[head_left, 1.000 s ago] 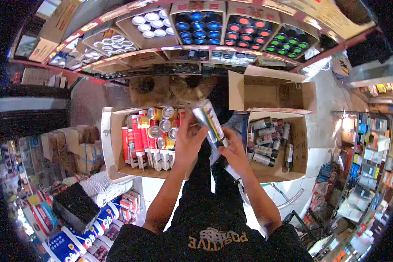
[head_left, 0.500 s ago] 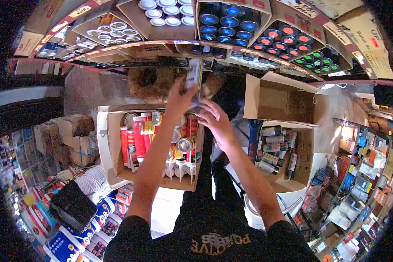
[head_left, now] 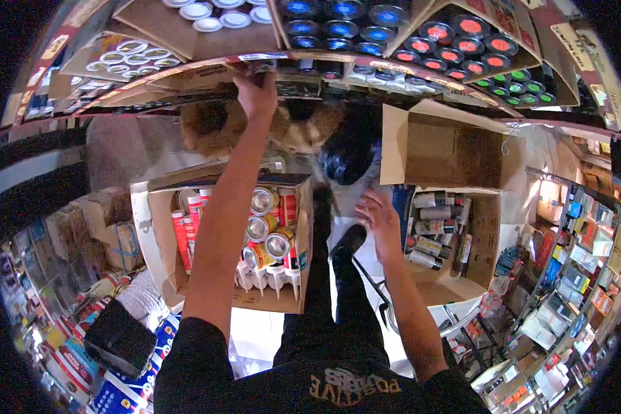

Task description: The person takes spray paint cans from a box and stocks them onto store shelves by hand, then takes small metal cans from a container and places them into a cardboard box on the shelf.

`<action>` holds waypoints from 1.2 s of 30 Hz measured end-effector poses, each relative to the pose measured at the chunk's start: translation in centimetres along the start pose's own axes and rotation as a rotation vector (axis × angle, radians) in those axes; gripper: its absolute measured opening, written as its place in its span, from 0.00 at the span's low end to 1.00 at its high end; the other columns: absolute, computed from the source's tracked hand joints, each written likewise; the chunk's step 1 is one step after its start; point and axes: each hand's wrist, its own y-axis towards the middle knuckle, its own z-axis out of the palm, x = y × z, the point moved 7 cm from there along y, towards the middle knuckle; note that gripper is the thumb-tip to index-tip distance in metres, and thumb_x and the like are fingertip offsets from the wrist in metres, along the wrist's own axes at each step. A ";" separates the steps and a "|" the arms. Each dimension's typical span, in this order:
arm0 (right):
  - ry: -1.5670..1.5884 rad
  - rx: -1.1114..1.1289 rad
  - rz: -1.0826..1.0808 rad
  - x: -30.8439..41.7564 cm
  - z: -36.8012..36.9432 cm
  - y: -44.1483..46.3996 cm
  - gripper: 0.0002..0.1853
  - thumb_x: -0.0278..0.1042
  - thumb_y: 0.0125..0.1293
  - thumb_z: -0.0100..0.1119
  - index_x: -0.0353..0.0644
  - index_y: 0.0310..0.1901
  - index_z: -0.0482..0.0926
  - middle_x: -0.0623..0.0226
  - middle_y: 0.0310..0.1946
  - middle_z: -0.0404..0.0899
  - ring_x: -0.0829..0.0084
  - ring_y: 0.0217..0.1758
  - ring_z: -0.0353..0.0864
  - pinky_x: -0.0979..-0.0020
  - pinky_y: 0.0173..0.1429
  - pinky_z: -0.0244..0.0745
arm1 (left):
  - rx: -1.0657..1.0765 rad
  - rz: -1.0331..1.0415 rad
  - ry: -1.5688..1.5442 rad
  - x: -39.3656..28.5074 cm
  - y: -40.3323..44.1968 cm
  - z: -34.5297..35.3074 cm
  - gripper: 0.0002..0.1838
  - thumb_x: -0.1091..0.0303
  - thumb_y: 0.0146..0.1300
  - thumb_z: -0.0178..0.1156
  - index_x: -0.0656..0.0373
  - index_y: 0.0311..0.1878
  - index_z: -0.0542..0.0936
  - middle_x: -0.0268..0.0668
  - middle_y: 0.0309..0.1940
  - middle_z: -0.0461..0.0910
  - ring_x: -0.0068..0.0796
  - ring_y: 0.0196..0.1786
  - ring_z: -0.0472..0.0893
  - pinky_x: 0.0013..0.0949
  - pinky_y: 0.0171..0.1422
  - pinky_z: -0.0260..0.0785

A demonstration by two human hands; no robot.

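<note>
My left hand (head_left: 257, 95) reaches up to the opening under the shelf edge, its fingers closed around a spray can (head_left: 261, 67). Only a small shiny part of that can shows, as the hand and the shelf cover the rest. Lower down on the right, my right hand (head_left: 377, 212) hangs with fingers apart and nothing in it. Beside it stands a carton (head_left: 488, 241) with several spray cans (head_left: 431, 228) lying inside. Below my left forearm, another carton (head_left: 164, 231) holds red tubes (head_left: 181, 238) and round metal tins (head_left: 278, 244).
Overhead, a shelf with a reddish edge (head_left: 186, 67) carries open boxes of cans with blue lids (head_left: 341, 29), orange lids (head_left: 469, 47) and white lids (head_left: 207, 25). An open carton (head_left: 455, 148) sits behind the right one. Packed goods line both sides.
My left hand has moved up and left to the shelf with the can. My right hand has come away from it, lower and to the right. The view has shifted slightly.
</note>
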 end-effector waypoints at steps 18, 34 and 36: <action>-0.337 -0.575 -0.008 -5.2 -21.9 -11.0 0.15 0.33 0.72 0.57 0.40 0.58 0.76 0.67 0.47 0.82 0.76 0.43 0.81 0.73 0.44 0.77 | 0.093 -0.540 -0.539 13.8 1.3 7.0 0.38 0.49 0.47 0.79 0.59 0.58 0.77 0.38 0.49 0.83 0.31 0.46 0.81 0.37 0.46 0.75; -0.598 -0.584 0.020 -11.9 -28.9 -15.1 0.15 0.31 0.69 0.58 0.34 0.54 0.76 0.54 0.49 0.81 0.65 0.52 0.80 0.67 0.57 0.75 | -0.138 -0.417 0.049 7.2 -0.8 3.3 0.22 0.62 0.49 0.75 0.64 0.46 0.84 0.40 0.46 0.86 0.38 0.44 0.86 0.39 0.52 0.77; -0.653 -0.714 -0.040 -8.7 -27.7 -13.6 0.12 0.29 0.68 0.59 0.33 0.50 0.79 0.57 0.45 0.83 0.68 0.48 0.80 0.68 0.54 0.75 | -0.210 -0.190 0.444 7.6 0.4 2.9 0.23 0.58 0.50 0.74 0.64 0.44 0.84 0.43 0.43 0.87 0.42 0.44 0.86 0.43 0.51 0.77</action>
